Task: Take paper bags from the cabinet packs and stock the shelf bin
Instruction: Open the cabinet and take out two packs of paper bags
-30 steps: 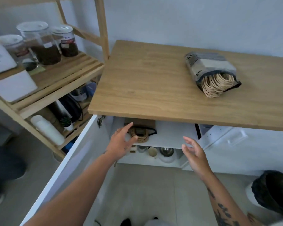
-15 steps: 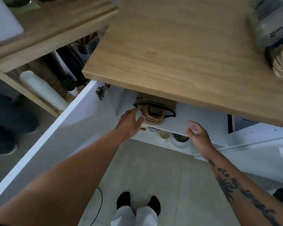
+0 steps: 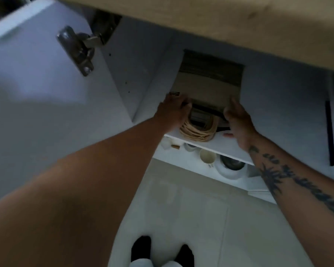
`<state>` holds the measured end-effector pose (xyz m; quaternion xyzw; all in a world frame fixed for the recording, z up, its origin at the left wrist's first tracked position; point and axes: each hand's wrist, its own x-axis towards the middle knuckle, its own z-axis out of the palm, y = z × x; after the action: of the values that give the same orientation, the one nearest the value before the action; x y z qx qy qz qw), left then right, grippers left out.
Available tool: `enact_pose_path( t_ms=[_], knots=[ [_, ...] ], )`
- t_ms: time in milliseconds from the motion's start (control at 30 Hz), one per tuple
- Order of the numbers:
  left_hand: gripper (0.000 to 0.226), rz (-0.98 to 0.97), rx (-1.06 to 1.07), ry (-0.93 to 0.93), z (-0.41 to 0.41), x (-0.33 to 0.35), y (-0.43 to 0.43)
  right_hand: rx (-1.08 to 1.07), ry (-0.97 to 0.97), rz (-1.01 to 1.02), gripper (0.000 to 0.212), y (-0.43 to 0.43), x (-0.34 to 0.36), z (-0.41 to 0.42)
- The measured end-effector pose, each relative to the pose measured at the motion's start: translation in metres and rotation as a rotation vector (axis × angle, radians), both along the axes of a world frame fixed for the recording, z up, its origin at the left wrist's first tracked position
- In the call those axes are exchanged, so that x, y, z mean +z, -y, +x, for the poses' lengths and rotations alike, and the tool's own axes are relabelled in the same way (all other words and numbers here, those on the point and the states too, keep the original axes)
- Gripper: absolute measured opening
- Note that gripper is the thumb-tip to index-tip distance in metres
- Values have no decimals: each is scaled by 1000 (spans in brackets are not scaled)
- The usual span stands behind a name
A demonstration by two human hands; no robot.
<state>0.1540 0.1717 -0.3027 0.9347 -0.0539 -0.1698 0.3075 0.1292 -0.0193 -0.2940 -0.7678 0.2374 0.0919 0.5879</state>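
A pack of brown paper bags lies flat on the upper white shelf inside the open cabinet, its bundle of tan twisted handles hanging toward the shelf's front edge. My left hand grips the pack's front left corner. My right hand holds its front right corner, fingers curled over the dark wrapper edge. The shelf bin is out of view.
The wooden countertop overhangs close above the pack. The open white cabinet door with its metal hinge stands to the left. On the lower shelf sit a cup and a bowl. Pale tiled floor lies below.
The view has tipped down and in toward the cabinet. Both hands have reached in from the shelf's front and closed on the two front corners of the paper-bag pack.
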Motion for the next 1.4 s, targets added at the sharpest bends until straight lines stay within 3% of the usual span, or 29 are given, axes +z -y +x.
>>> enact_pose_path(
  t_ms=[167,367,533,667,833,933,1000,1167,1267,1400],
  knots=[
    [71,-60,130,112,-60,-28,-8,-112,50,179,54,-9,-13,-44],
    [62,-136,213,117,-150,-18,-15,-48,1,244,54,2,-16,-116],
    [57,-178,255,175,-173,-11,-20,-17,-49,302,57,17,-20,-144],
    [60,-344,251,-50,-158,2,-25,-20,-95,358,60,18,-17,-156],
    [89,-439,215,-332,-145,3,-28,-64,-66,519,84,13,-12,-176],
    [92,-576,205,-429,-156,6,-34,-96,-74,543,79,10,-5,-198],
    [88,-606,190,-451,-170,13,-38,-100,-76,497,65,7,-1,-219],
    [89,-616,177,-447,-215,39,-48,-62,-11,361,77,-11,16,-274],
    [88,-601,169,-410,-242,61,-53,-89,-26,390,78,-20,32,-306],
    [93,-574,199,-373,-279,89,-55,-112,-27,520,59,-22,58,-344]
  ],
)
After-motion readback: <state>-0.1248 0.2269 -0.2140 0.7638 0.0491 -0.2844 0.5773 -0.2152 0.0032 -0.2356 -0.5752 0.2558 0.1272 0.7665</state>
